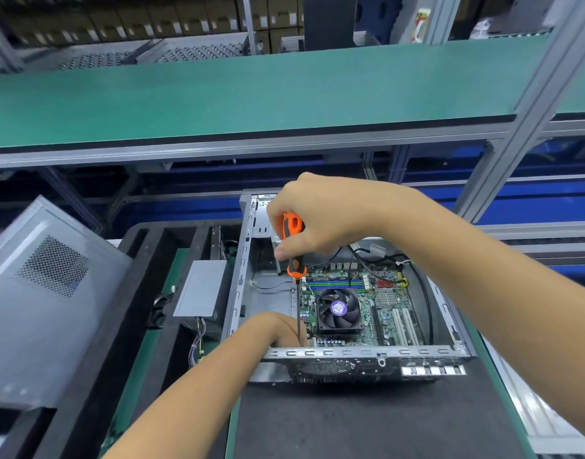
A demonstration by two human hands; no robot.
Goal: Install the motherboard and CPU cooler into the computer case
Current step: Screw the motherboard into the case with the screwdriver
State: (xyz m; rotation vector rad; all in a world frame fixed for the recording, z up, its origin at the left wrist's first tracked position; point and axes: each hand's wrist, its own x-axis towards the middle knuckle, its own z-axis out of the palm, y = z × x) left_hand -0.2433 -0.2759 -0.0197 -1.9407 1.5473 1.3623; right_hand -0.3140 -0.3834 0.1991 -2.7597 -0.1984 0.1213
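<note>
Head view: right hand [321, 220] grasps the orange-black screwdriver [295, 246] handle, shaft upright at the motherboard [380, 306] near-left corner inside the open case [367, 354] on the table. Left hand [278, 329] curls beside the shaft tip; contact unclear. Cooler fan [339, 309] label unreadable.

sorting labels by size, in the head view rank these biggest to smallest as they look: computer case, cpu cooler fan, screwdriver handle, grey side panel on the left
1. computer case
2. grey side panel, nearer the camera and cropped, so unsure against the case
3. CPU cooler fan
4. screwdriver handle, partly hidden in the right hand
</note>
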